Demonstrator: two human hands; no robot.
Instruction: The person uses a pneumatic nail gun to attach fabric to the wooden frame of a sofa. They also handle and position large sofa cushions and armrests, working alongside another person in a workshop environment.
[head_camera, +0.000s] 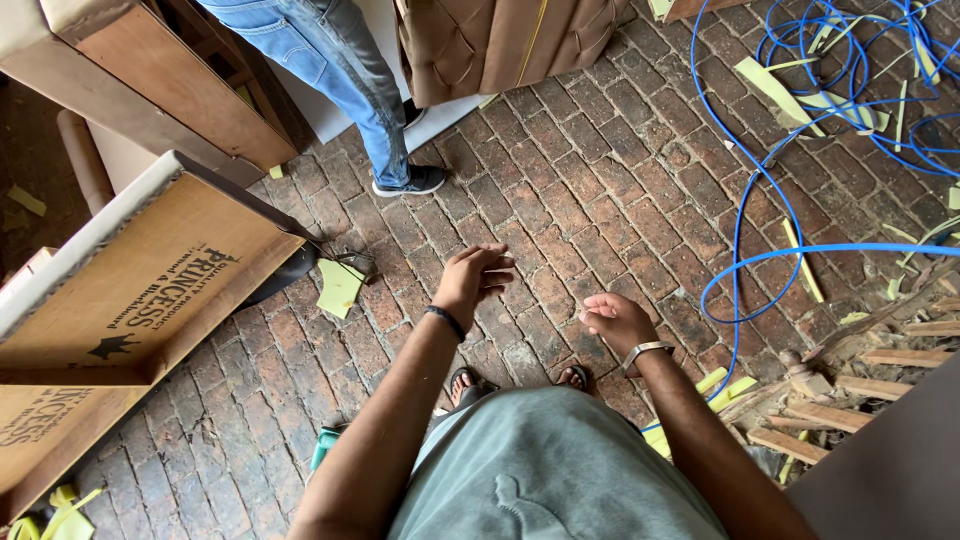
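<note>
Brick floor (600, 190), both hands empty over it
left hand (473, 280) fingers spread, right hand (615, 320) loosely curled; blue hose (745, 235) just right of it; I'd watch footing near it

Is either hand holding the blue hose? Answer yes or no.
No. The left hand and right hand are empty over the bricks; the blue hose lies apart.

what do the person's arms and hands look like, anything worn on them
Both forearms are bare, with no sleeves reaching them. The left hand has a thin black band around the wrist. The right hand has a silver-coloured metal bracelet or watch band around the wrist. No gloves show on either hand, and rings cannot be made out. The person wears a grey-green shirt at the torso.
</note>
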